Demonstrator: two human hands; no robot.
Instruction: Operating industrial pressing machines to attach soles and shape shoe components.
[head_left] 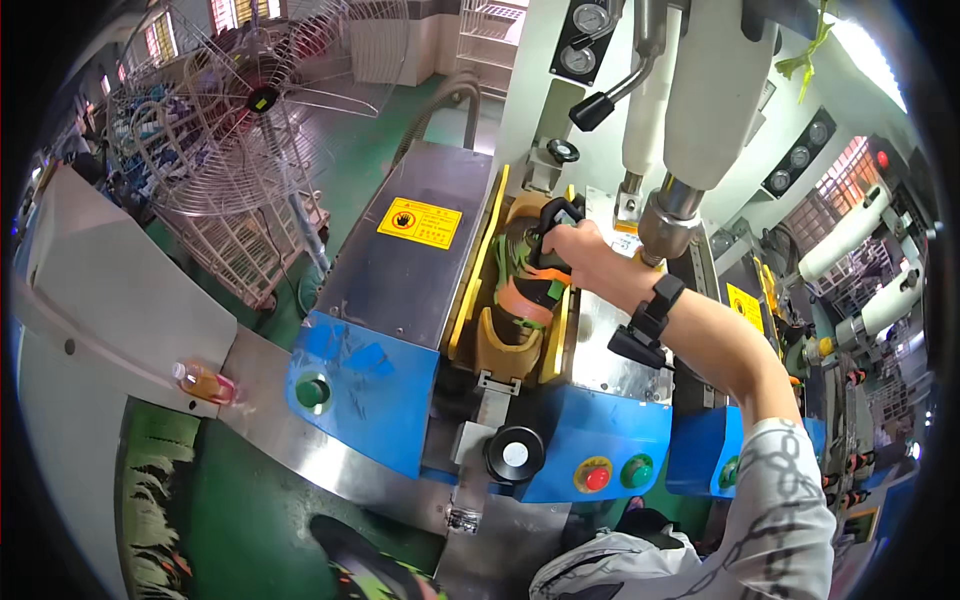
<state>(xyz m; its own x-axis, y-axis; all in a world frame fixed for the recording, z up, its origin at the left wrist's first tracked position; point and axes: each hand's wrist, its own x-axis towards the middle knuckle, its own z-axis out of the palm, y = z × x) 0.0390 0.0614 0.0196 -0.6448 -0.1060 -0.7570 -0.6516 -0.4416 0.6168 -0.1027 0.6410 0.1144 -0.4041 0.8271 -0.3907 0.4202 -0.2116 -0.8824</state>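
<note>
A shoe (525, 295) patterned in green, orange and black lies in a tan cradle (508, 350) between two yellow side pads (476, 275) of a press machine. My right hand (580, 248) reaches in from the right, its fingers closed round the shoe's side; the fingertips are partly hidden. Black straps with small dark devices sit on that hand and wrist. A second dark shoe (375, 570) with green and orange patterning shows at the lower edge. My left hand is outside the picture.
Above my forearm hangs a metal press ram (672, 220). Blue panels carry a red button (596, 478), a green button (637, 471) and another green button (312, 390). A black knob (514, 454) stands in front. A bottle (203, 382) lies left; a large fan (262, 98) stands beyond.
</note>
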